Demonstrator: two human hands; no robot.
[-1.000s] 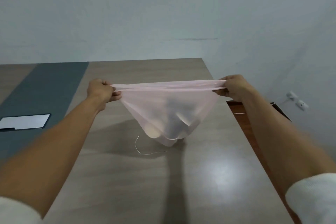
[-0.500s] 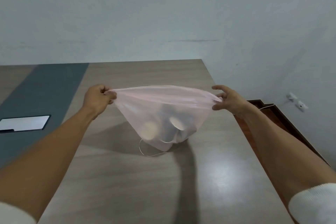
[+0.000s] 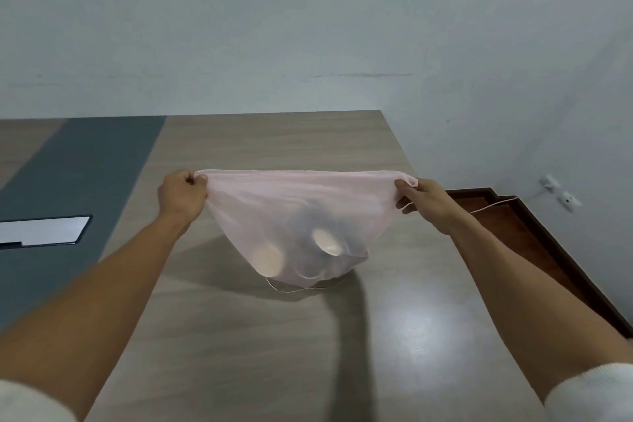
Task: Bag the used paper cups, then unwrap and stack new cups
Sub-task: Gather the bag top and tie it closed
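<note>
Stretching the bag point(image 3: 294, 205) mouth wide again, left hand point(image 3: 181, 197) and right hand point(image 3: 423, 202) each pinch a corner; cups point(image 3: 322, 243) hang inside above the desk point(image 3: 239, 336), so closing comes next.

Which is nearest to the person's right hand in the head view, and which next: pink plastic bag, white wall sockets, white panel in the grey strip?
1. Pink plastic bag: held by right hand.
2. White wall sockets: far right wall.
3. White panel: far left.
</note>
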